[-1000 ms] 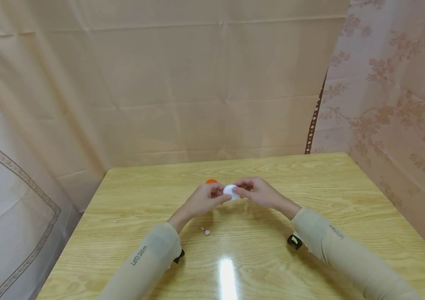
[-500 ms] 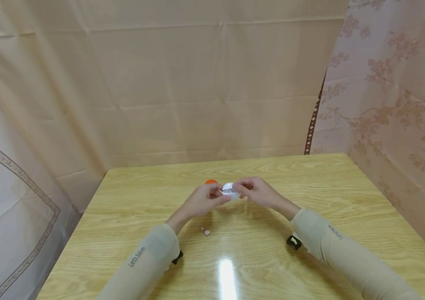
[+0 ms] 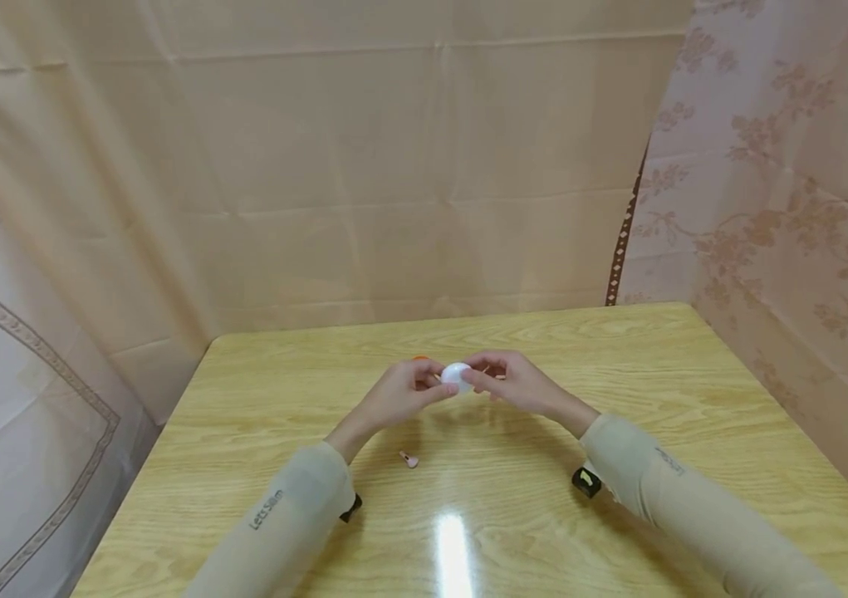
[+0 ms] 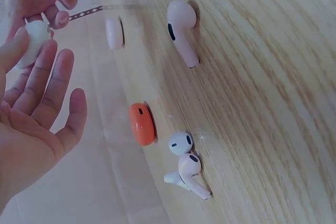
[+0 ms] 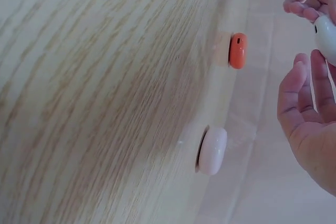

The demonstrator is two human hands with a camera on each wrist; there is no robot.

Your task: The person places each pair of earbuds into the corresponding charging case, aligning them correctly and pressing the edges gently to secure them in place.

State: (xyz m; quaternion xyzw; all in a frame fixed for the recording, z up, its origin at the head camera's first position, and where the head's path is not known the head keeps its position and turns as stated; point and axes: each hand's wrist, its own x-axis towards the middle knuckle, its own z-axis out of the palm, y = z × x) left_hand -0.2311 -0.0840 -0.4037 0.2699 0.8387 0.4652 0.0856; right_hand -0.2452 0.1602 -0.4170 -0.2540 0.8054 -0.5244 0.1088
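Note:
A rounded white earbud case (image 3: 456,378) is held above the table between both hands, its lid down. My left hand (image 3: 403,394) pinches its left side with thumb and fingers, the other fingers spread in the left wrist view. From the other side my right hand (image 3: 517,382) grips it, thumb on the front face. A small dark slot marks the white case (image 5: 324,38) in the right wrist view. Nearer the person, a single pink earbud (image 3: 409,459) lies on the tabletop.
An orange earbud case (image 4: 142,124) and a pale pink case (image 5: 212,150) rest on the wooden table (image 3: 281,415). Beside the orange one lie a white earbud (image 4: 180,143) and a pink earbud (image 4: 190,169). Behind the table hangs a beige curtain (image 3: 409,166).
Half a second ago the case's lid was raised, showing a dark band inside; now it is down, as it was one second ago. Both hands have shifted slightly away from the person.

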